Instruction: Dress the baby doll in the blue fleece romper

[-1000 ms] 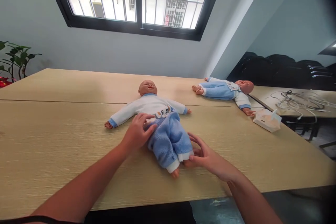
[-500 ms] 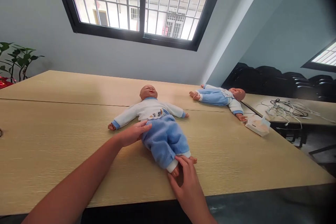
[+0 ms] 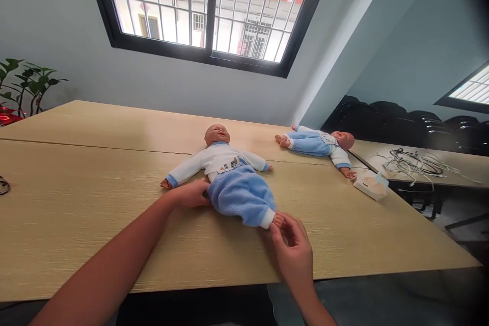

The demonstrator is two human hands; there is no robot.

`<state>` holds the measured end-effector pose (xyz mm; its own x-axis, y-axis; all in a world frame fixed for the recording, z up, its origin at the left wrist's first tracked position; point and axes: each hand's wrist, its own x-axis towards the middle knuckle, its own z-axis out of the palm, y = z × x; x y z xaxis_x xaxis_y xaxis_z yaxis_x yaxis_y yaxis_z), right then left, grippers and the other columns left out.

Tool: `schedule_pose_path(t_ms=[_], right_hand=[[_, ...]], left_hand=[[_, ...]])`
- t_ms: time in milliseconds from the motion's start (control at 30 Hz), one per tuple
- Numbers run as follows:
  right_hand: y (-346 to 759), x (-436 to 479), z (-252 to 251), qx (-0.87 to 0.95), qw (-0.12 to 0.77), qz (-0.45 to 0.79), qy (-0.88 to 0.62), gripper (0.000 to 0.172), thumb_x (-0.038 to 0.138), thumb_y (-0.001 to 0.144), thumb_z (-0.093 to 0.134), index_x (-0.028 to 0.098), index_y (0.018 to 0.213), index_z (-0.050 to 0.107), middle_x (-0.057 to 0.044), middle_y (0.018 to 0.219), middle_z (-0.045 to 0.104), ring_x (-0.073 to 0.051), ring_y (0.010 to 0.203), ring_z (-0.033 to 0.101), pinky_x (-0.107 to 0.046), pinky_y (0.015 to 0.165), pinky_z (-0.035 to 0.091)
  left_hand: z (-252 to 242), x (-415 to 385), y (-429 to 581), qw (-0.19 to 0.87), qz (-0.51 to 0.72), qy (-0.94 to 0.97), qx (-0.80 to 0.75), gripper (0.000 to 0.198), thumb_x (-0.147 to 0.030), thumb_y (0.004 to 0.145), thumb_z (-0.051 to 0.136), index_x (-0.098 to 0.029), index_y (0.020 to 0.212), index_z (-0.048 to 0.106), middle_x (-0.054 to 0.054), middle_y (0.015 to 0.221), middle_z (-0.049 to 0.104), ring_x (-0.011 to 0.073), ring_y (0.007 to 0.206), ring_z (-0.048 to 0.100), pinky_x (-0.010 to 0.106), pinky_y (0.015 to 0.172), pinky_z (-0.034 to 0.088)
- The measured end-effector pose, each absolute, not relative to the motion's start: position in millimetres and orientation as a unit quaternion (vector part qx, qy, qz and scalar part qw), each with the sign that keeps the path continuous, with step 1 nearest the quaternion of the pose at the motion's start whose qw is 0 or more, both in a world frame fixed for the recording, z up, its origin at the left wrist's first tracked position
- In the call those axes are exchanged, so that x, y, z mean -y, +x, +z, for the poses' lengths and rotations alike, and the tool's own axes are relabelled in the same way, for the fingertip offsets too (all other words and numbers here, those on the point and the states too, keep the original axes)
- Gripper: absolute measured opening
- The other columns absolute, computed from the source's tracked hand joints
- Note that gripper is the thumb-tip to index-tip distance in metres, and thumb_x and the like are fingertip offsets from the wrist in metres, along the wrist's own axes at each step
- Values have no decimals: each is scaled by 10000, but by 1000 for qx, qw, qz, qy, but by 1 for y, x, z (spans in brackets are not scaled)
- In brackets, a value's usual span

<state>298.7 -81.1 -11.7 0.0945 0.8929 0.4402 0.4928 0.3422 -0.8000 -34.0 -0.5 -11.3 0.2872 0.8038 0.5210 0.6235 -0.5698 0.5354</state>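
Observation:
A baby doll [image 3: 239, 188] in a white top and blue trousers lies face up on the wooden table [image 3: 95, 214], its head toward the window. At its hip on the left side rests my left hand [image 3: 193, 193], the fingertips hidden under or behind the doll's waist. My right hand [image 3: 294, 244] pinches the doll's foot between thumb and fingers, just below the white trouser cuff. The doll's legs lie close together, one largely covering the other.
A second doll [image 3: 313, 142] in similar clothes lies farther back on the right. Near its hand sits a white tissue box [image 3: 371, 185]. Tangled cables [image 3: 416, 163] lie on another table, with stacked black chairs behind. A plant [image 3: 32, 84] stands at the far left.
My right hand has moved right and slightly up, taking hold of the foot. The near leg has swung right over the other. My left hand has slid from the doll's belly to its side.

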Motion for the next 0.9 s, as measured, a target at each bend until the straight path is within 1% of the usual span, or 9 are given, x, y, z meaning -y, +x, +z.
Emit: schedule_pose_path(t_ms=[67,133,233,333,433,567,667,800,900], right_hand=[[298,80,-6,638,516,186,-541,279,423,931,679,207,1100,734,-131,1160,734,-282,1021,719,-427,864,629],[298,83,-1,643,509,178,-544,274,414,924,688,215,1107,732,-116,1121,757,-269,934,739,-417,837,630],[301,93,7,660,489,159,-548,292,420,887,729,227,1107,740,-98,1053,793,-241,742,745,-387,743,639],[309,111,11,674,470,161,-546,284,418,854,762,242,1075,735,-89,1033,807,-226,626,733,-359,623,634],[318,134,7,682,464,151,-545,248,392,834,769,254,1035,723,-72,980,805,-218,582,718,-341,549,618],[321,159,-10,688,461,148,-540,229,376,852,750,252,1033,686,-64,941,774,-206,588,699,-334,552,616],[311,167,-23,699,457,153,-528,204,350,886,721,264,1056,651,-59,933,733,-213,643,693,-337,562,608],[286,167,-30,742,447,144,-479,185,297,877,714,278,1030,612,-52,933,698,-225,707,701,-321,544,587],[262,170,-28,777,427,126,-444,230,269,839,754,275,999,588,-55,971,691,-232,753,718,-325,582,597]], left_hand=[[-13,-4,-29,171,344,823,-417,262,-481,854,758,-231,778,769,22,944,800,210,898,728,312,902,604],[-13,-9,-28,237,318,810,-433,263,-463,914,680,-238,825,783,28,976,805,238,950,718,374,968,583],[-17,-17,-32,252,325,766,-494,285,-452,912,635,-236,794,779,15,882,807,268,867,712,398,882,596],[-28,-26,-36,243,333,726,-550,266,-379,900,599,-212,835,796,40,944,823,284,861,726,381,856,580],[-38,-35,-38,225,346,676,-610,262,-300,874,585,-178,938,808,111,1071,817,313,946,731,386,899,553],[-43,-39,-39,200,363,626,-660,301,-239,840,608,-145,1062,789,168,1225,769,357,1152,678,414,1004,503],[-40,-33,-35,207,373,615,-663,294,-254,849,633,-125,1077,765,185,1208,765,363,1135,682,434,1011,503],[-42,-7,-18,223,405,599,-654,447,-329,934,588,-85,1306,629,200,1298,721,304,1125,701,388,984,538],[-55,23,4,244,444,571,-646,601,-399,1054,386,-60,1548,349,220,1514,572,235,1225,677,325,953,562]])
